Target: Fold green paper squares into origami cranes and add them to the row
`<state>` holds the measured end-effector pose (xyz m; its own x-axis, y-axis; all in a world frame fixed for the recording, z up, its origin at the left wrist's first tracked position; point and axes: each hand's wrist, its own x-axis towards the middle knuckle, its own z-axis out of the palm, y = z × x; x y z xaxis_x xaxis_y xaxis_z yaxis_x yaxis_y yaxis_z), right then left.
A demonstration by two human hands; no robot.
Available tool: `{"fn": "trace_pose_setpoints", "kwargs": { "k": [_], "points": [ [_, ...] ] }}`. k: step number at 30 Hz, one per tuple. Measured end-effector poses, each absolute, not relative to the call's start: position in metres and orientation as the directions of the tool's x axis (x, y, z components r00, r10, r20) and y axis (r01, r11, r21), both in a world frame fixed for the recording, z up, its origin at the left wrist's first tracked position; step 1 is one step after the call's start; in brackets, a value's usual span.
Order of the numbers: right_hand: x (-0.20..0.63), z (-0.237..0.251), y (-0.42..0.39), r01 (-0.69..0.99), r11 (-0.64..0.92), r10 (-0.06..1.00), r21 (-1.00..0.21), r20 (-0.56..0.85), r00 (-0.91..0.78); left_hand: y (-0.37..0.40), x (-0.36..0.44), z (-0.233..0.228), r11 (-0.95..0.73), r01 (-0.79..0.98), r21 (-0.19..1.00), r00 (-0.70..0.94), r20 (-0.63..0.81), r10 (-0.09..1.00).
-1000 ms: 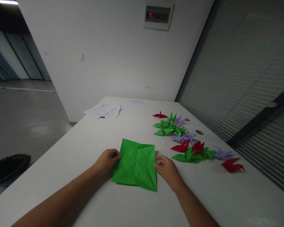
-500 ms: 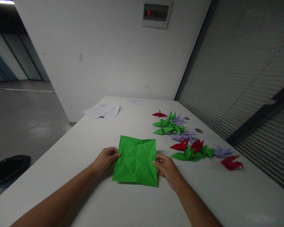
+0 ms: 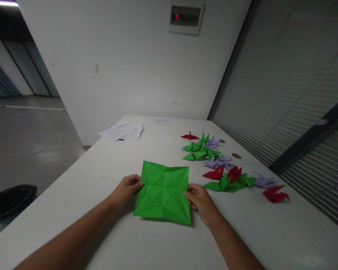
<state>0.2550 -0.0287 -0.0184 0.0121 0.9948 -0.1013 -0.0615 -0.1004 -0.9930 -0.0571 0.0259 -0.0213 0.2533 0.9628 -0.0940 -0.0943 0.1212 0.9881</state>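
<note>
A creased square of green origami paper (image 3: pixel 162 193) is spread out between my two hands, slightly raised above the white table (image 3: pixel 129 243). Fold lines cross at its middle and run diagonally over it. My left hand (image 3: pixel 129 188) pinches the left edge between thumb and fingers. On the opposite edge, my right hand (image 3: pixel 198 200) has its thumb on top and its fingers partly hidden behind the sheet. Just to the right of that hand lie a green folded crane (image 3: pixel 223 183) and red folded cranes (image 3: pixel 215 173).
More green cranes (image 3: pixel 199 151), purple cranes (image 3: pixel 264 180) and a red crane (image 3: pixel 276 194) line the table's right side. Printed sheets (image 3: pixel 122 131) lie at the far left. A black bin (image 3: pixel 12 200) stands on the floor at left. Blinds (image 3: pixel 293 75) border the right edge.
My right hand has shifted slightly right with the paper's right edge, and the green sheet is stretched a little wider and flatter. My left hand stays in place.
</note>
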Motion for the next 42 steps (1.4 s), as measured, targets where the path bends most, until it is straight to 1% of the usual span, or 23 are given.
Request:
{"fn": "trace_pose_setpoints", "kwargs": {
  "k": [10,18,22,27,36,39,42],
  "points": [
    [0.254,-0.015,-0.029,-0.139,-0.135,0.990,-0.981,-0.140,0.028,0.025,-0.056,-0.021,0.155,-0.128,0.980,0.272,-0.115,0.955],
    [0.256,-0.010,-0.029,-0.196,-0.165,0.986,-0.967,-0.166,-0.015,0.024,-0.057,-0.020,0.141,-0.143,0.980,0.278,-0.097,0.956],
    [0.256,-0.009,-0.030,-0.199,-0.189,0.981,-0.962,-0.194,0.005,0.021,-0.056,-0.016,0.131,-0.147,0.980,0.285,-0.085,0.955],
    [0.254,-0.007,-0.030,-0.206,-0.243,0.967,-0.948,-0.253,0.027,0.019,-0.055,-0.012,0.154,-0.142,0.978,0.246,-0.116,0.962],
    [0.257,-0.007,-0.031,-0.206,-0.202,0.978,-0.957,-0.210,0.015,0.020,-0.056,-0.008,0.180,-0.182,0.967,0.261,-0.129,0.957],
    [0.257,-0.007,-0.032,-0.184,-0.175,0.984,-0.967,-0.179,0.003,0.019,-0.056,-0.008,0.149,-0.138,0.979,0.283,-0.105,0.953],
    [0.257,-0.010,-0.032,-0.094,-0.131,0.991,-0.987,-0.130,-0.008,0.020,-0.054,-0.009,0.091,-0.040,0.995,0.280,-0.076,0.957]
  ]
}}
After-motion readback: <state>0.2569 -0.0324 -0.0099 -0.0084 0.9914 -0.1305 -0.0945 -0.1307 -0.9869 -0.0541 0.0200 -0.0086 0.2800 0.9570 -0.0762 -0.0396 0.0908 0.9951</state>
